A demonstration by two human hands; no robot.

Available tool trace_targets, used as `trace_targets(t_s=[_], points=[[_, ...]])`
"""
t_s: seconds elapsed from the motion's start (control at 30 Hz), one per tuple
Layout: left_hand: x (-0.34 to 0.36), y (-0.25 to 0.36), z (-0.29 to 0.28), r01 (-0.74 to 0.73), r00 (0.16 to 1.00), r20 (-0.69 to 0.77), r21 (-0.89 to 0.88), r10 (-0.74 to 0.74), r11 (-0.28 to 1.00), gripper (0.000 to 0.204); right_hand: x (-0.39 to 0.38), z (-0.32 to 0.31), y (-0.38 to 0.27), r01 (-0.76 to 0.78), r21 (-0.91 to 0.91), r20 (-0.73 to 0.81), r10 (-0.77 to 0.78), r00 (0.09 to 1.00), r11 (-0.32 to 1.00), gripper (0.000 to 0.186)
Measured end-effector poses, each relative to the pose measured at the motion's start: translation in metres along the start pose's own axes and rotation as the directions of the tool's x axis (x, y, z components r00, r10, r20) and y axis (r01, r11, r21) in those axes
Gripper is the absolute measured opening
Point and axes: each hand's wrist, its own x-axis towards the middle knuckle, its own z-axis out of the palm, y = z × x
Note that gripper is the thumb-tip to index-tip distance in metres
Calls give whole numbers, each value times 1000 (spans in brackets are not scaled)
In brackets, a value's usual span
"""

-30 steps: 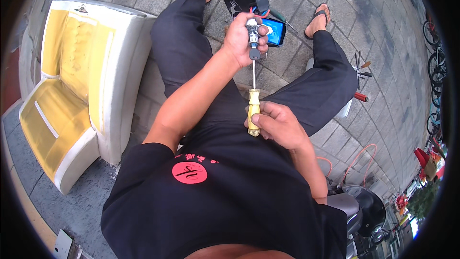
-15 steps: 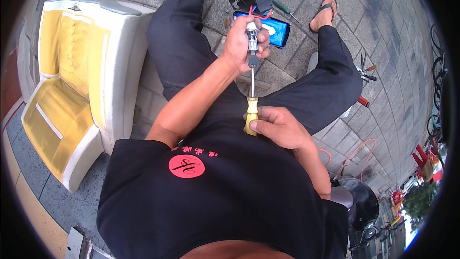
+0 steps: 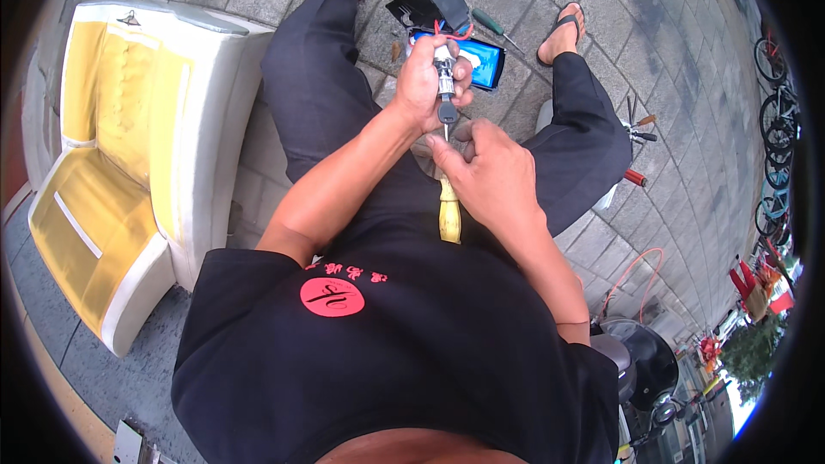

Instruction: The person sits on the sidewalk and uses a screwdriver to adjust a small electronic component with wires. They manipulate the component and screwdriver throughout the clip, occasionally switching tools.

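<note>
Left hand [image 3: 424, 79]: gripped lock [image 3: 445, 77].
Right hand [image 3: 498, 174]: quit screwdriver handle [image 3: 449, 213] for shaft [image 3: 446, 132]; couldn't tell whether pinching.
Handle: ungripped, probably wasn't turning.

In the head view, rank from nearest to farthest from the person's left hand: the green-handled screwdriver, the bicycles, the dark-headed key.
1. Dark-headed key: in the silver cylinder held by the left hand.
2. Green-handled screwdriver: on the paving, between the feet.
3. Bicycles: at the far right.

Yellow screwdriver [image 3: 449, 216], shaft partly out of sight behind right fingers [image 3: 452, 160]
</note>
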Motion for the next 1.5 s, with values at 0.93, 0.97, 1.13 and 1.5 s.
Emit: trace_targets(t_s=[0.93,0.97,1.13,1.5], points=[[-5,7,3,-21,996,-83,266,44,964,30,27,5,-8,23,-133,13,-22,1000,991,41],[-5,7,3,-29,996,-77,265,51,964,30,26,5,-8,42,-134,-10,-44,999,990,41],[-5,4,4,-12,996,-81,226,31,974,31,23,15,-1,42,-40,-34,-43,998,998,38],[-5,8,6,-28,995,-88,221,49,975,30,33,7,1,-102,79,26,100,995,992,42]])
